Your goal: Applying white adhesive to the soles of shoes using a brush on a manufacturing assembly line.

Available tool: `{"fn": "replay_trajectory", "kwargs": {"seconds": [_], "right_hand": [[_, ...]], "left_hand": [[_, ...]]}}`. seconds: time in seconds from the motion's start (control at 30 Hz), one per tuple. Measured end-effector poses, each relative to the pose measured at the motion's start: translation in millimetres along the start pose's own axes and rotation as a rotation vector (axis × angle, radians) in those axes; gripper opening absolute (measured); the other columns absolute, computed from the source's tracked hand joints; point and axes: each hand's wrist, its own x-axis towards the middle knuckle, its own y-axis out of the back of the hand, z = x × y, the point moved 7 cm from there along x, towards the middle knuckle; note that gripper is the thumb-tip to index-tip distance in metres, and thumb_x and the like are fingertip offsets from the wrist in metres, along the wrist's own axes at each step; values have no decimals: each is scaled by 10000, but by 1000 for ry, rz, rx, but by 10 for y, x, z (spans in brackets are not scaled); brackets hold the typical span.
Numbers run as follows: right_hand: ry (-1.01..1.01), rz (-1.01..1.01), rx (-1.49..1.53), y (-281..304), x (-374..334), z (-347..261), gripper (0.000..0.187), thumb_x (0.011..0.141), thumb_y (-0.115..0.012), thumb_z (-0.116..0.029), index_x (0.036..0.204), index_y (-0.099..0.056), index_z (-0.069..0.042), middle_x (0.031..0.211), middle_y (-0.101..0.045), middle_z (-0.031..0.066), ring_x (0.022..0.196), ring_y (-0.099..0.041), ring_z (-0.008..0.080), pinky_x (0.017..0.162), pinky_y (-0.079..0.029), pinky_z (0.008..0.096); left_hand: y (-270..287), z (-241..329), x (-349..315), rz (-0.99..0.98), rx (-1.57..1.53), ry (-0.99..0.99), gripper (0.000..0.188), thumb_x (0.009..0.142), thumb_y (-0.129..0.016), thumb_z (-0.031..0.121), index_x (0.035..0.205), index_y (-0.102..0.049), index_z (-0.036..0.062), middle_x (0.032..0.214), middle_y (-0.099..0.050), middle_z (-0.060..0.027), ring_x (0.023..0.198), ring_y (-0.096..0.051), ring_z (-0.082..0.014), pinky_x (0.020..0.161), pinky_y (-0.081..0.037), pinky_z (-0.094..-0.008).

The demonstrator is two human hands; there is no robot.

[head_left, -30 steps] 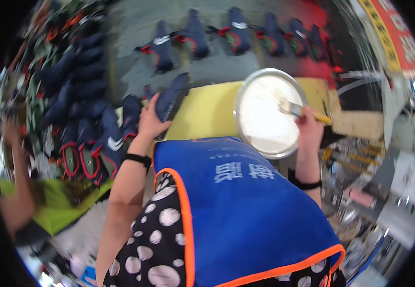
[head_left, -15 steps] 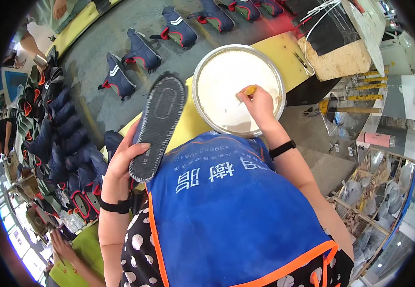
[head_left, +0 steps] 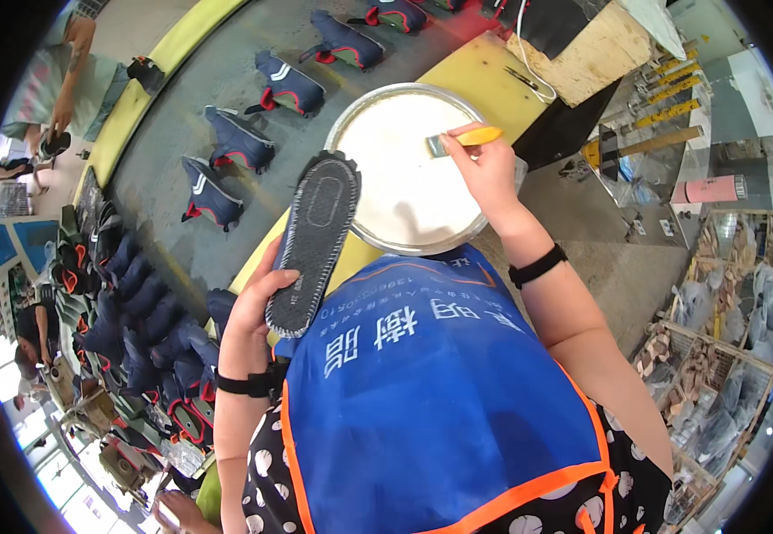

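Note:
My left hand grips a shoe upper by its narrower end, thumb pressed on the underside. Its dark grey stitched bottom faces up, with an oval outline near the far end. In my right hand is a paintbrush, pinched between thumb and fingers, its yellow handle pointing right. The bristle end is over white liquid; I cannot tell whether it touches. A round metal basin holds this liquid, close to the shoe's right side.
Navy shoe uppers with red trim stand in a row on the dark conveyor belt. More uppers are heaped at left. A yellow ledge runs beside the basin. Other people work at the left; a pink cylinder is at right.
My right hand has turned the brush, so its handle lies sideways and its bristle end shows more. The shoe upper stays in my left hand, slightly nearer the basin. The whole view has shifted.

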Motion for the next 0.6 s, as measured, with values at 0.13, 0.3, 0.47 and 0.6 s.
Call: {"fn": "replay_trajectory", "kwargs": {"seconds": [0.13, 0.3, 0.47, 0.6], "right_hand": [[-53, -24, 119, -87, -39, 206, 161, 844, -770, -140, 932, -721, -15, 795, -708, 78, 699, -668, 183, 669, -518, 292], [418, -147, 221, 92, -253, -1160, 166, 797, -791, -86, 954, -738, -81, 900, -701, 48, 821, -659, 191, 744, -501, 302], [746, -355, 91, -87, -523, -1767, 178, 773, -792, -160, 930, -714, -131, 900, -676, -1, 842, -639, 199, 816, -443, 336], [766, -404, 46, -211, -508, -1677, 163, 772, -789, -173, 917, -721, -140, 902, -678, -10, 837, -635, 190, 829, -431, 343]], "left_hand": [[-151, 141, 28, -89, 166, 13, 791, 769, -656, 126, 1501, -375, 18, 1365, -543, -121, 1238, -526, -211, 1066, -396, -312], [-266, 300, -15, -151, 370, 63, 812, 750, -700, 156, 1491, -394, 30, 1359, -543, -127, 1232, -526, -212, 1061, -392, -317], [-283, 298, 41, -149, 448, 98, 840, 735, -721, 182, 1492, -392, 28, 1341, -555, -130, 1222, -533, -210, 1049, -398, -306], [-241, 277, 61, -144, 454, 82, 839, 738, -718, 185, 1494, -392, 29, 1330, -561, -130, 1216, -536, -205, 1046, -400, -302]]}}
